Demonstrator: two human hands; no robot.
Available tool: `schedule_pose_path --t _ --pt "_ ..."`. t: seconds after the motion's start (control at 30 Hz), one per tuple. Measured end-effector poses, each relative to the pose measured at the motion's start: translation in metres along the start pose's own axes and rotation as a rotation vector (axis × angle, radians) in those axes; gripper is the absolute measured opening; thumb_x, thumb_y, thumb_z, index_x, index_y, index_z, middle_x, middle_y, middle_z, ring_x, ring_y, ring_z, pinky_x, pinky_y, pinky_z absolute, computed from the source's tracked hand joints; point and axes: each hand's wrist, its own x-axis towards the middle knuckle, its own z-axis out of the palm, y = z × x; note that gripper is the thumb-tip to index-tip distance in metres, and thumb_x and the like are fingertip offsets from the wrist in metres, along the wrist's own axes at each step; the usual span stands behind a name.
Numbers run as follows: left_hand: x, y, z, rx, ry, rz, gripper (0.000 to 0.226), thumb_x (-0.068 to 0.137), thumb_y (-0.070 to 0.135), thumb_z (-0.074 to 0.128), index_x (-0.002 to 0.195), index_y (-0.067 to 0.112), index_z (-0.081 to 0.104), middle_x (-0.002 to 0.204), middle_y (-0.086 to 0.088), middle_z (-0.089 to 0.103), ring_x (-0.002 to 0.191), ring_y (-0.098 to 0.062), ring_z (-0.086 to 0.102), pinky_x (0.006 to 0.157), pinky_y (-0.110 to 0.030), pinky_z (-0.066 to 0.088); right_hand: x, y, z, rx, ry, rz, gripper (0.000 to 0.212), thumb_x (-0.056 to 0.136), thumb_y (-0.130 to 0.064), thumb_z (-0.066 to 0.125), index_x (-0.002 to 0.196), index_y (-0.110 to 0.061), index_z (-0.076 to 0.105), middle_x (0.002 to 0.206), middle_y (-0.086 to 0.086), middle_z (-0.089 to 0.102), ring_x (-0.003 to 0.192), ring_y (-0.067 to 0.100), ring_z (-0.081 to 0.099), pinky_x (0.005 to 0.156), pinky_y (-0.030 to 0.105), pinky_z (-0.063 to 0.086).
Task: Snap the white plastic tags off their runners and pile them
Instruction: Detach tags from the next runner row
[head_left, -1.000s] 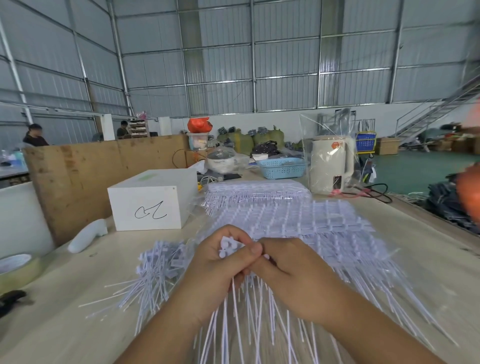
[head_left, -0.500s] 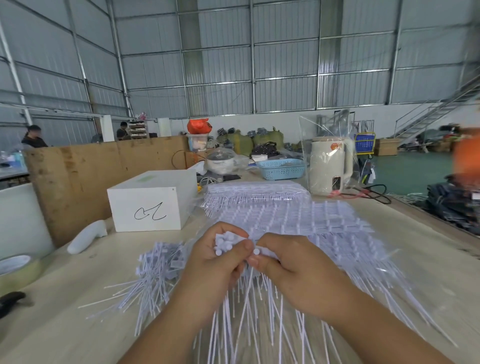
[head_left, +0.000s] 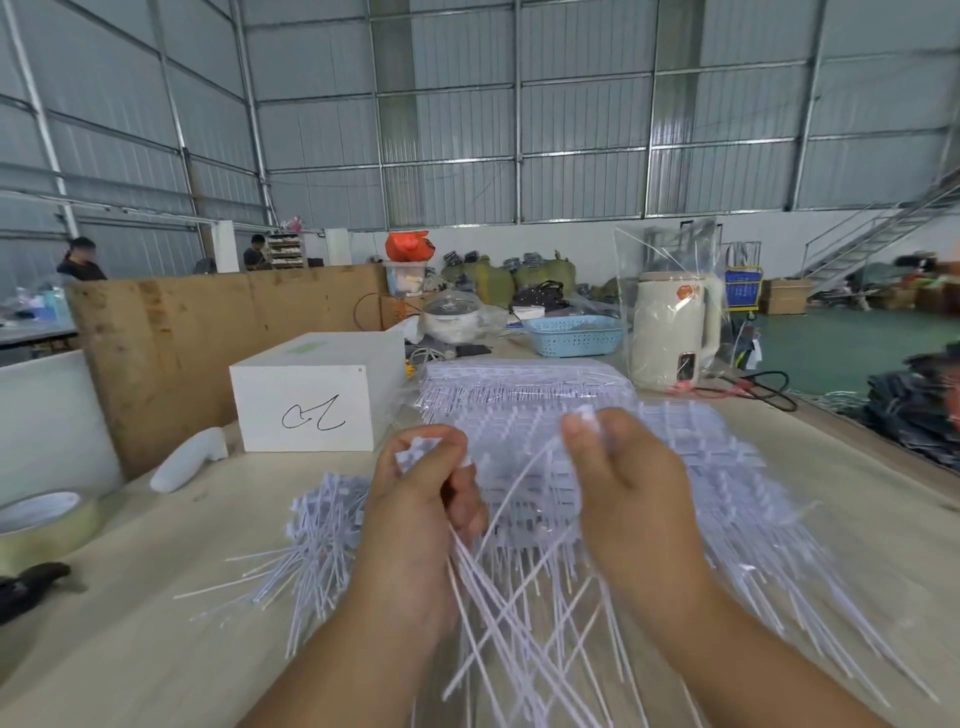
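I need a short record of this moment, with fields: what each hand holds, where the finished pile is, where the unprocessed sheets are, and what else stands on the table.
left hand: left hand grips a bundle of loose tags
right hand: right hand pinches one tag end between thumb and fingers
hands: apart, not touching
finished pile: pile of tags on the table, left of the left hand
unprocessed: stack of tag sheets behind the hands
other things: white box, blue basket, kettle in a clear bag

Wooden table (head_left: 857, 525): tag pile (head_left: 322, 525), runner sheets (head_left: 717, 457), white box (head_left: 306, 389), possibly tape roll (head_left: 41, 525).
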Motion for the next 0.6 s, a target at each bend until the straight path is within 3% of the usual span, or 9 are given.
schedule_pose_path --t 0.1,0.2,0.27,0.33,0.43,0.53,0.6 --pt "0.005 0.002 -0.009 0.183 -0.010 0.068 0.020 0.088 0.003 0.060 0.075 0.018 0.059 0.051 0.001 0.044 0.039 -0.010 0.035 0.038 -0.017 0.031 0.006 0.010 -0.016 0.019 -0.133 0.004 0.034 0.096 -0.037 0.050 0.066 -0.024 0.042 0.050 -0.012 0.037 0.047 0.004 0.033 0.046 0.019 0.028" --pt "0.001 -0.005 -0.005 0.363 -0.117 0.121 0.024 0.085 0.004 0.067 0.072 0.023 0.063 0.048 0.003 0.046 0.038 -0.007 0.038 0.038 -0.017 0.032 -0.001 0.014 -0.016 -0.005 -0.404 0.011 0.007 0.093 -0.039 0.054 0.099 -0.034 0.053 0.053 -0.006 0.046 0.046 0.006 0.039 0.051 0.026 0.034" --pt "-0.001 -0.008 -0.002 0.369 -0.175 0.083 0.026 0.081 0.008 0.073 0.067 0.028 0.063 0.048 0.002 0.048 0.038 -0.009 0.039 0.038 -0.017 0.032 -0.004 0.013 -0.013 -0.063 -0.495 -0.021 0.022 0.095 -0.040 0.053 0.115 -0.044 0.044 0.066 0.004 0.056 0.056 0.012 0.054 0.060 0.036 0.043" --pt "-0.001 -0.007 -0.001 0.361 -0.215 0.042 0.013 0.073 0.018 0.072 0.068 0.027 0.064 0.049 0.000 0.048 0.038 -0.010 0.039 0.039 -0.018 0.031 -0.004 0.010 -0.014 -0.096 -0.529 -0.047 0.031 0.096 -0.041 0.050 0.123 -0.048 0.036 0.089 -0.003 0.060 0.082 0.015 0.060 0.074 0.036 0.048" --pt "-0.001 -0.004 -0.004 0.349 -0.281 -0.015 0.007 0.072 0.026 0.070 0.072 0.023 0.064 0.051 0.000 0.047 0.040 -0.010 0.039 0.039 -0.018 0.032 -0.006 0.008 -0.017 -0.130 -0.547 -0.117 0.042 0.090 -0.042 0.041 0.131 -0.044 0.030 0.079 -0.010 0.057 0.072 0.008 0.056 0.064 0.033 0.044" --pt "-0.004 -0.006 -0.005 0.354 -0.331 -0.029 0.019 0.068 0.044 0.074 0.072 0.028 0.065 0.049 0.003 0.048 0.040 -0.008 0.041 0.039 -0.018 0.033 -0.006 0.005 -0.017 -0.201 -0.559 -0.161 0.050 0.087 -0.042 0.034 0.136 -0.042 0.024 0.074 -0.008 0.059 0.072 0.008 0.056 0.067 0.034 0.047" --pt "-0.004 -0.007 -0.004 0.338 -0.368 -0.008 0.022 0.061 0.046 0.077 0.071 0.029 0.066 0.050 0.005 0.053 0.042 -0.008 0.047 0.040 -0.018 0.036 -0.006 0.005 -0.016 -0.246 -0.560 -0.191 0.053 0.087 -0.042 0.033 0.139 -0.039 0.021 0.071 -0.008 0.058 0.065 0.007 0.054 0.065 0.036 0.047"
